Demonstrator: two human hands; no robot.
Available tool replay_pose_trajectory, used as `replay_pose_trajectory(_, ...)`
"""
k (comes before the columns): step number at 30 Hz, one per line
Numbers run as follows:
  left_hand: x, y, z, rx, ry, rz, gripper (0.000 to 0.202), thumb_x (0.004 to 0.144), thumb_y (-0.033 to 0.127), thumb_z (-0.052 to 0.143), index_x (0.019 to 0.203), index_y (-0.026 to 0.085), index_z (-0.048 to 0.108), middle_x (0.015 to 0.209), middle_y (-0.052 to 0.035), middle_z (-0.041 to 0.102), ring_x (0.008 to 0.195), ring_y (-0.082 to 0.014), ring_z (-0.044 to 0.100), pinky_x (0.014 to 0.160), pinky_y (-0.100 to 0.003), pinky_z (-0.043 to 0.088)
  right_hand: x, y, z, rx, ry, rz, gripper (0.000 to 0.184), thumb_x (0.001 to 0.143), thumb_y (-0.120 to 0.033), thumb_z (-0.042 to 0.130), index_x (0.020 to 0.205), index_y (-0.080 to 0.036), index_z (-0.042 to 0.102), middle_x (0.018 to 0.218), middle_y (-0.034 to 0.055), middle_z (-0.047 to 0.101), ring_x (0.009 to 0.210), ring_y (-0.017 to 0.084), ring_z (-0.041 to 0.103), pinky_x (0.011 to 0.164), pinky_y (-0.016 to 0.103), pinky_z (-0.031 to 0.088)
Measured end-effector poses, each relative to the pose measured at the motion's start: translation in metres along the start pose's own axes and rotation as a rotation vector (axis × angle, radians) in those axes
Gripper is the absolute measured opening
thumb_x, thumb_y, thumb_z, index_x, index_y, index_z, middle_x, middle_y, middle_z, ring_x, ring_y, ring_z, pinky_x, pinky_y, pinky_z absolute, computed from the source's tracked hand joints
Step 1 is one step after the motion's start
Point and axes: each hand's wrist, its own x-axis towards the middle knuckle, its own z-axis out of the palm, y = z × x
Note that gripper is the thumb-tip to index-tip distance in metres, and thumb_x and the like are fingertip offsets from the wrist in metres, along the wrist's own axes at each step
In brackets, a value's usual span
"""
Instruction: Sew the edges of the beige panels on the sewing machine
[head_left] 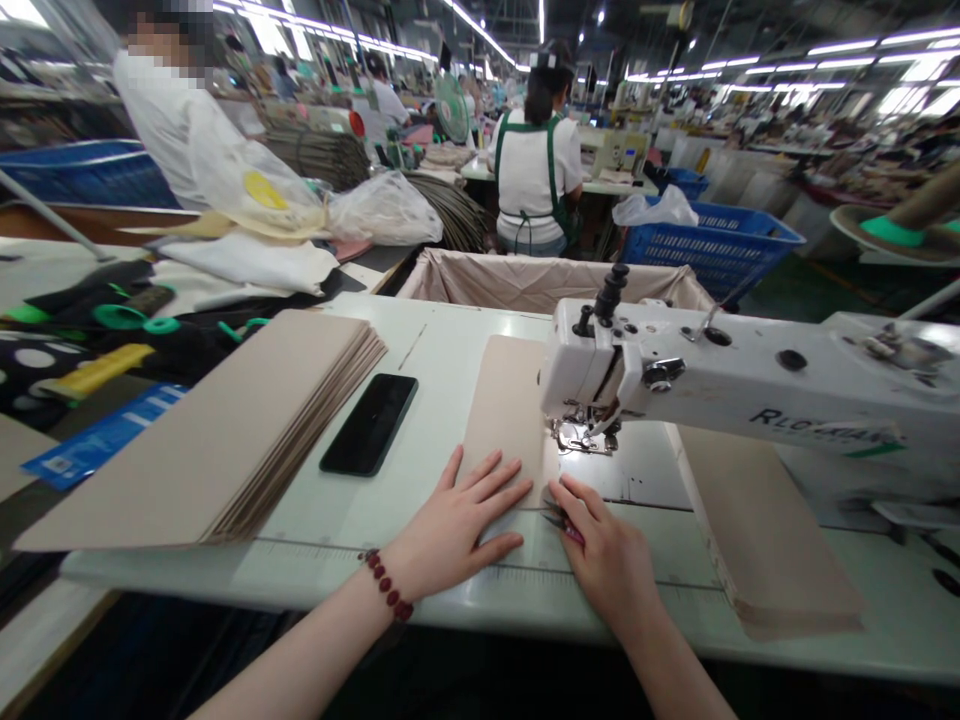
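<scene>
At lower centre of the frame, a thin beige panel (501,415), light and stiff-looking and best taken by its edges, lies against the sewing machine head (622,365), pressed by the spread left hand (450,525), while small snips (553,520) are pinched in the right hand (607,550).

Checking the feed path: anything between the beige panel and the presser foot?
Nothing visible blocks it. The panel under the left hand lies just left of the presser foot, with the machine head overhanging its edge. The snips in the right hand sit below the foot, not in the gap.
</scene>
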Motion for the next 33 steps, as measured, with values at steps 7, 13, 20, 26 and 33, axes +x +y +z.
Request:
replay_pose_trajectory(7,0.017,-0.002,0.001,0.011,-0.002,0.031,0.061,0.096,0.054,0.04,0.15,0.028,0.027,0.153,-0.0046,0.032,0.141,-0.0271,0.027,0.117,-0.05,0.006,0.001,-0.001,-0.003,0.001,-0.014,0.009,0.052,0.087,-0.014,0.051,0.136,-0.03,0.048,0.139,0.0032,0.052,0.095,0.019,0.066,0.078,0.03,0.055)
replay_pose_trajectory(13,0.033,-0.008,0.007,0.029,0.004,0.013,0.062,0.097,0.053,0.037,0.151,0.025,0.025,0.154,-0.0037,0.029,0.142,-0.0243,0.026,0.117,-0.043,0.015,0.001,0.0,-0.002,0.022,0.011,0.003,0.054,0.085,-0.011,0.049,0.136,-0.029,0.048,0.139,0.0043,0.052,0.096,0.018,0.066,0.075,0.028,0.055)
replay_pose_trajectory(20,0.049,-0.021,0.015,0.037,0.033,-0.019,0.062,0.097,0.055,0.034,0.15,0.024,0.025,0.155,-0.0035,0.028,0.142,-0.0232,0.025,0.116,-0.041,0.018,0.0,0.003,0.002,0.023,0.012,0.005,0.054,0.085,-0.011,0.049,0.136,-0.03,0.048,0.14,0.0031,0.051,0.098,0.019,0.065,0.076,0.029,0.055)
replay_pose_trajectory(26,0.057,-0.025,0.02,0.042,0.081,-0.031,0.065,0.097,0.054,0.037,0.152,0.023,0.021,0.155,-0.0041,0.025,0.144,-0.0229,0.02,0.117,-0.042,0.015,0.0,0.003,0.003,0.025,0.015,-0.005,0.053,0.085,-0.012,0.049,0.135,-0.029,0.048,0.139,0.0042,0.051,0.094,0.019,0.066,0.076,0.03,0.055)
replay_pose_trajectory(33,0.055,-0.022,0.018,0.059,0.068,-0.019,0.06,0.099,0.051,0.034,0.152,0.028,0.02,0.155,0.0001,0.025,0.144,-0.0235,0.021,0.117,-0.045,0.012,-0.001,0.003,0.003,0.037,0.008,-0.006,0.052,0.087,-0.011,0.047,0.135,-0.029,0.048,0.14,0.0041,0.05,0.098,0.019,0.065,0.077,0.03,0.055)
